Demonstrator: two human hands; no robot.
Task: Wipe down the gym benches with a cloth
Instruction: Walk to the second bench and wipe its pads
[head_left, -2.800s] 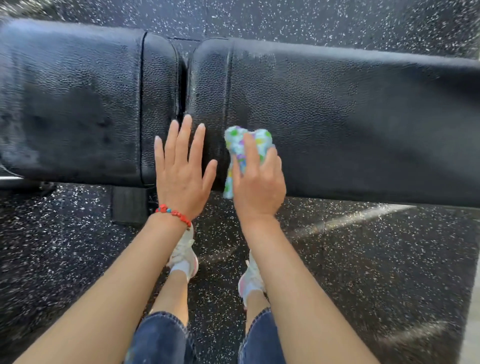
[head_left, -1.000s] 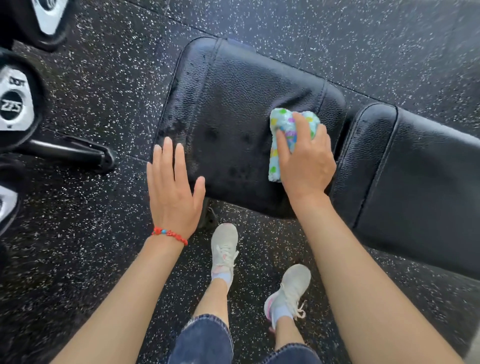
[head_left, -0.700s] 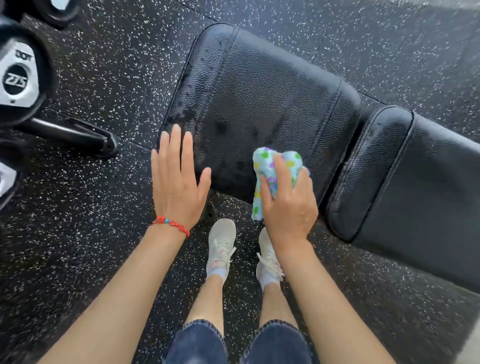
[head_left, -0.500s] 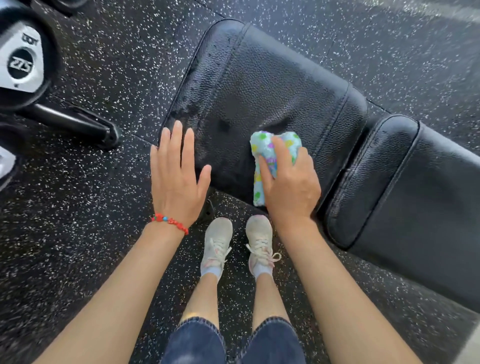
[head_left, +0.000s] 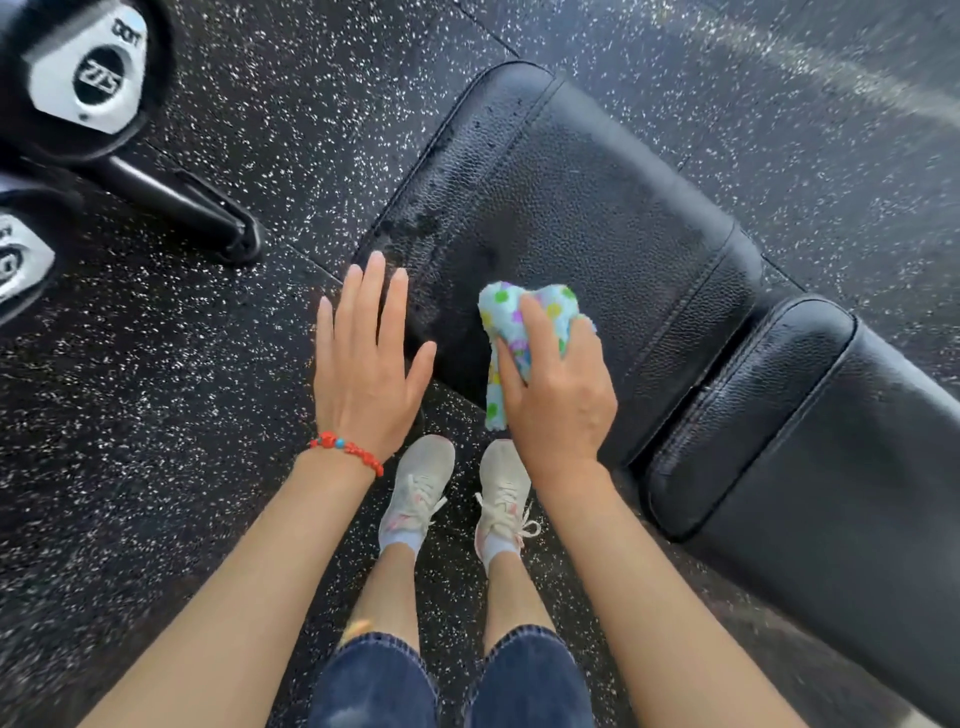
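A black padded gym bench runs from the upper middle to the lower right, its seat pad (head_left: 582, 208) separated by a gap from the longer back pad (head_left: 831, 467). My right hand (head_left: 558, 400) presses a bunched light-blue cloth with coloured dots (head_left: 519, 322) onto the seat pad near its front edge. My left hand (head_left: 366, 369), with a red bead bracelet at the wrist, hovers flat with fingers spread at the pad's left front corner. Wet streaks show on the left part of the seat pad.
Dumbbell ends (head_left: 88, 73) on a black rack foot (head_left: 182, 202) stand at the upper left. Black speckled rubber floor (head_left: 156, 415) surrounds the bench. My two feet in white sneakers (head_left: 415, 488) stand just in front of the seat pad.
Within the last second my right hand drew the cloth from the seat pad's far right part toward the front edge, then slid it a little leftward. My left hand stayed flat beside the pad.
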